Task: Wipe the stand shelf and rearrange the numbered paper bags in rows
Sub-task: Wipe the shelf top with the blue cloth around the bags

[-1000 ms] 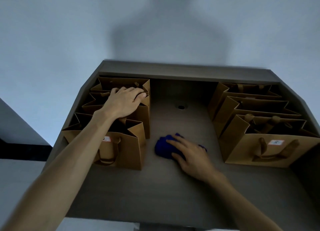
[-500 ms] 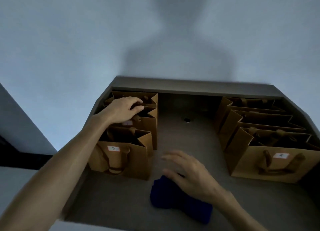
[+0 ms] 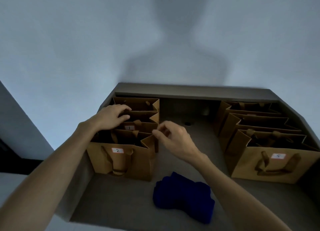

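**Shelf, two bag rows, cloth loose at front**

Labels: front bag of the left row, bag 2 [image 3: 121, 159], carries a white tag with a handwritten "2". The bag behind it, bag 1 [image 3: 138, 127], shows a tag reading "1", partly dim. Front bag of the right row, bag 5 [image 3: 277, 163], has a tag reading "5". No other writing can be read; the tags of the rear bags are hidden by the bags in front.

Orientation: both rows run front to back on the shelf [image 3: 199, 144], left row against the left wall, right row against the right wall. Each bag stands upright, mouth up, its long axis across the shelf, tagged face toward the camera. Left row shows four bags; right row shows three, the rearmost in shadow.

Hands: left hand [image 3: 112, 118] rests on the rims of the rear left bags, fingers curled over an edge; a firm grip cannot be confirmed. Right hand [image 3: 174, 137] is at the right top corner of bag 2, thumb and forefinger closed together at the paper edge; motion blur makes it uncertain whether they actually pinch the paper.

Cloth [image 3: 183, 196]: dark blue, crumpled, lying on the shelf floor near the front edge, between the rows, untouched by either hand.

Obscured: a small dark hole [image 3: 187, 123] sits in the shelf floor just beyond the right hand. Bag 5's right side is cut off by the frame edge. Bag interiors are too dark to read.
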`<state>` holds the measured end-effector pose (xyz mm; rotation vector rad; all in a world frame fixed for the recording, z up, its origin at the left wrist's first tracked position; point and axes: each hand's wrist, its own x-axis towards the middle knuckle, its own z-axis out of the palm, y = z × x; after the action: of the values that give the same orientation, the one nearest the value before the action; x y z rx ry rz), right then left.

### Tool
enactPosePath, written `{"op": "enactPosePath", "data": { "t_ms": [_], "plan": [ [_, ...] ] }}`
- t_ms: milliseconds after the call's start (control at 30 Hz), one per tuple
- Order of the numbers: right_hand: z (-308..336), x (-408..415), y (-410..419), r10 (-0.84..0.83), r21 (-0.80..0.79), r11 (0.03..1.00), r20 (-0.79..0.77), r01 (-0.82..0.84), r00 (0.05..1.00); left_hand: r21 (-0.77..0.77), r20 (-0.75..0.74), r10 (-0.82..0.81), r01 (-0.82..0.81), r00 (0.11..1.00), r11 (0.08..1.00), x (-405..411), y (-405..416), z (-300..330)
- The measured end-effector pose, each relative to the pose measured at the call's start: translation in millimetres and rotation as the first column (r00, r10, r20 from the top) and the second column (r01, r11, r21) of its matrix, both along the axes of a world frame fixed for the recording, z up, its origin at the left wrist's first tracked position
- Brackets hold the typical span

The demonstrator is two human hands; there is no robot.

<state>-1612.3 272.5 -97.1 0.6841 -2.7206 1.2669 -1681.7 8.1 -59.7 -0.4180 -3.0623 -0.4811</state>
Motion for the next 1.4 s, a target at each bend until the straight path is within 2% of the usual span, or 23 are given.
{"op": "enactPosePath", "data": {
  "t_ms": [67, 133, 200, 300, 433, 767, 867, 900, 1000, 1067, 1100, 1200, 1233, 1300, 1400],
  "plan": [
    [-26, 14, 20, 0.045, 0.008, 0.999, 0.124, -0.046, 0.991, 0.023, 0.0, 0.011, -0.011, 1.0, 1.0, 1, 0, -1],
    [-48, 28, 35, 0.105, 0.104, 0.986, 0.219, -0.13, 0.97, 0.039, -0.007, 0.021, -0.02, 1.0, 0.999, 1, 2, -2],
    [-64, 42, 44, 0.191, 0.191, 0.951, 0.248, -0.241, 0.95, 0.049, -0.016, 0.033, -0.032, 0.999, 0.998, 0, 6, -4],
    [-77, 59, 50, 0.304, 0.277, 0.896, 0.191, -0.348, 0.933, 0.053, -0.042, 0.056, -0.054, 0.998, 0.997, -4, 14, -6],
    [-81, 69, 50, 0.318, 0.321, 0.887, 0.095, -0.332, 0.943, 0.059, -0.059, 0.041, -0.038, 0.997, 0.998, -9, 25, -9],
    [-76, 90, 28, 0.435, 0.343, 0.833, 0.078, -0.434, 0.897, 0.055, -0.052, 0.009, -0.006, 0.999, 0.998, -12, 34, -14],
    [-60, 87, 24, 0.4, 0.342, 0.864, -0.026, -0.368, 0.916, 0.074, -0.036, -0.002, 0.004, 0.999, 0.997, -11, 26, -12],
    [-51, 81, 20, 0.351, 0.292, 0.905, -0.096, -0.31, 0.932, 0.078, -0.033, 0.0, 0.002, 0.999, 0.997, -12, 22, -11],
    [-22, 49, 0, 0.121, 0.01, 0.992, -0.333, -0.125, 0.935, 0.086, -0.032, 0.031, -0.028, 0.999, 0.996, -15, 11, -8],
    [2, 24, -17, 0.024, -0.062, 0.997, -0.327, -0.047, 0.945, 0.087, -0.029, 0.041, -0.039, 0.999, 0.995, -17, 8, -7],
    [12, 13, -25, 0.031, -0.03, 0.999, -0.264, -0.04, 0.964, 0.082, -0.033, 0.033, -0.031, 0.999, 0.996, -19, 7, -7],
    [24, -14, -45, 0.144, 0.241, 0.962, -0.035, -0.132, 0.989, 0.063, -0.066, 0.01, -0.005, 0.998, 0.998, -23, 8, -10],
    [25, -19, -50, 0.166, 0.283, 0.945, 0.014, -0.163, 0.986, 0.057, -0.078, 0.011, -0.007, 0.997, 0.998, -24, 8, -11],
    [25, -26, -55, 0.171, 0.287, 0.943, 0.025, -0.171, 0.985, 0.04, -0.107, 0.002, 0.002, 0.994, 0.999, -27, 9, -12],
    [32, -29, -50, 0.151, 0.367, 0.922, -0.044, -0.125, 0.987, 0.036, -0.13, -0.041, 0.045, 0.991, 0.998, -29, 15, -11]
  ]
}}
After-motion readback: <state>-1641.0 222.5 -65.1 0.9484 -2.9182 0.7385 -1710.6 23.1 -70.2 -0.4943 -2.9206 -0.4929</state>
